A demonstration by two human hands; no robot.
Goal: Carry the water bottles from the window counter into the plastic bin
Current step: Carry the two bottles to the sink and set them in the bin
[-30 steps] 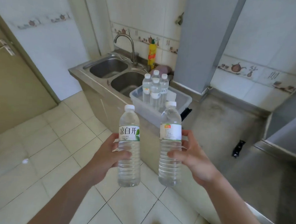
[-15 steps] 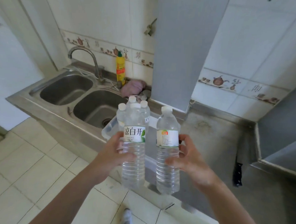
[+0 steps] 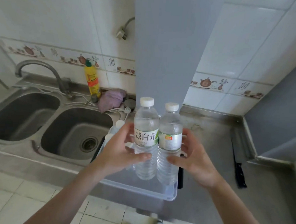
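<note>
Bottles could clip the three white caps (image 3: 119,123) already standing at the bin's left side if lowered blind, since hands hide them. Left hand (image 3: 120,151) has its grip wrapped around the clear plastic water bottle with the green-and-white label (image 3: 146,138); right hand (image 3: 194,157) pinches the second clear bottle with the orange-marked label (image 3: 170,141). Both bottles touch, upright, hovering over the translucent plastic bin (image 3: 137,190) on the steel bench (image 3: 209,164). Squeezing two together risks slipping. Count: two held, roughly three inside.
</note>
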